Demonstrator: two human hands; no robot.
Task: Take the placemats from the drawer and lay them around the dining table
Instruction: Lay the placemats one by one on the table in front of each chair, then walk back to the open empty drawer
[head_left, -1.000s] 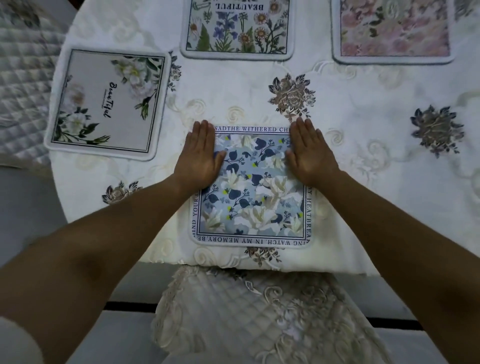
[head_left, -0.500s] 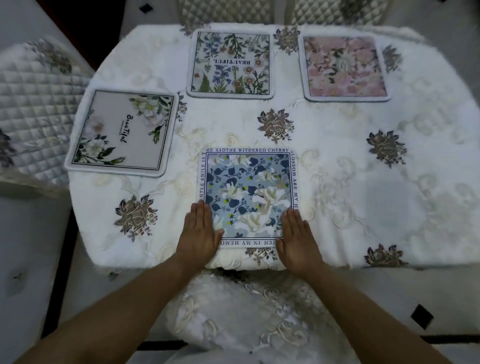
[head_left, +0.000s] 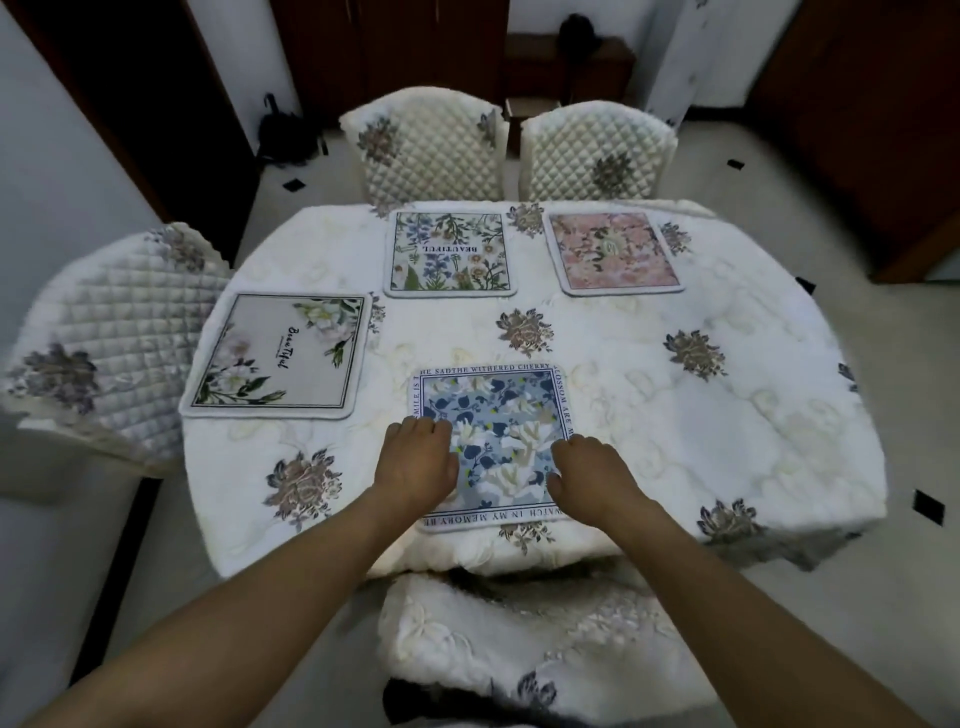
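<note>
One head-worn wide-angle view looks forward and down across the dining table (head_left: 649, 415)

Blue floral placemat (head_left: 498, 410) has border txt in caps: top "HE SADTHE WITHERED CHERRY", rt side "LOSSOM ARE M", left "MILE IS T", near edge (upside down) "WATCH IN MY MEMORY.BE". Botanical placemat (head_left: 451, 254): "BEAUTIFUL", upside down. Grey placemat (head_left: 280, 358) w/ white flowers: script "Beautiful", sideways; small line beside it illegible. Pink placemat (head_left: 613, 252): centre emblem unreadable.
</note>
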